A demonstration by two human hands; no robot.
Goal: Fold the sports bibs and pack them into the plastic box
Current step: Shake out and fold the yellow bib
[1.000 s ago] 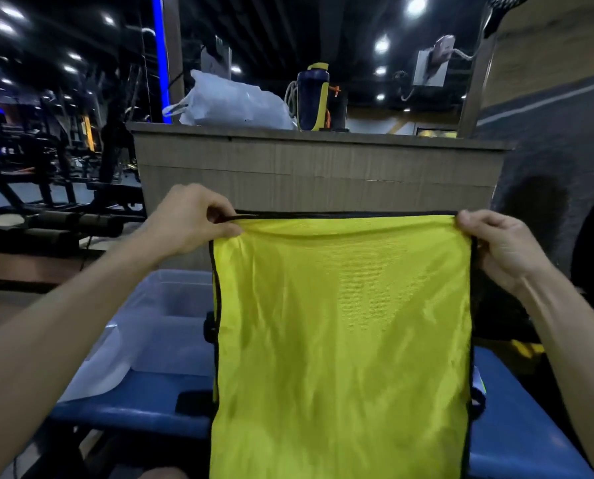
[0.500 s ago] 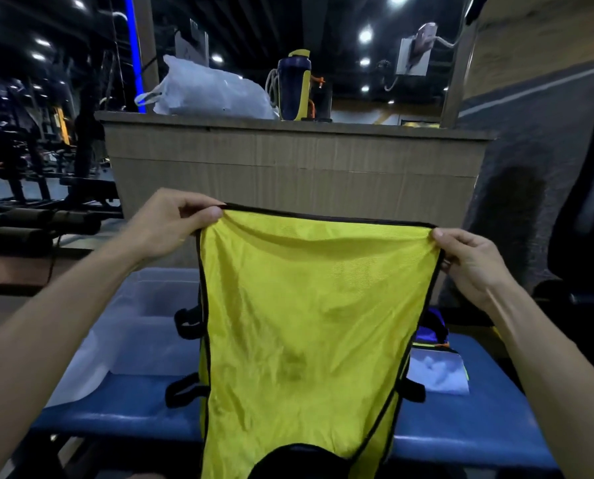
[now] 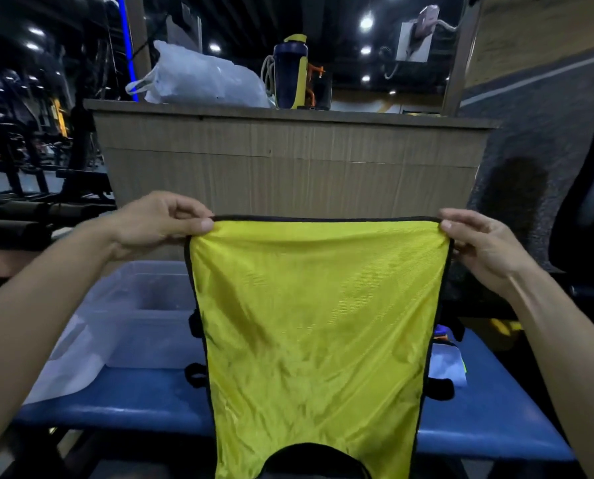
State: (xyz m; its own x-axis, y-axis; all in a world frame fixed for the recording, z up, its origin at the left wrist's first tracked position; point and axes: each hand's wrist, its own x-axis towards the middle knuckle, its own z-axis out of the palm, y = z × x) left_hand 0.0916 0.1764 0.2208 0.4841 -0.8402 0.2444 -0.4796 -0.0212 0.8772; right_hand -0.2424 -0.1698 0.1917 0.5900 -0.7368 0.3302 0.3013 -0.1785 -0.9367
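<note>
Now two hands, left hand (image 3: pixel 157 224) and right hand (image 3: pixel 478 247), each pinch one yellow bib (image 3: pixel 316 323).

No legible text, label, brand, number or sign is present in the head view. The yellow bib (image 3: pixel 316 323) carries no visible print on the face shown. The bottle (image 3: pixel 290 72) and the white plastic bag (image 3: pixel 202 79) on the rear counter show no readable markings; any print there is too small or blurred to resolve.
</note>
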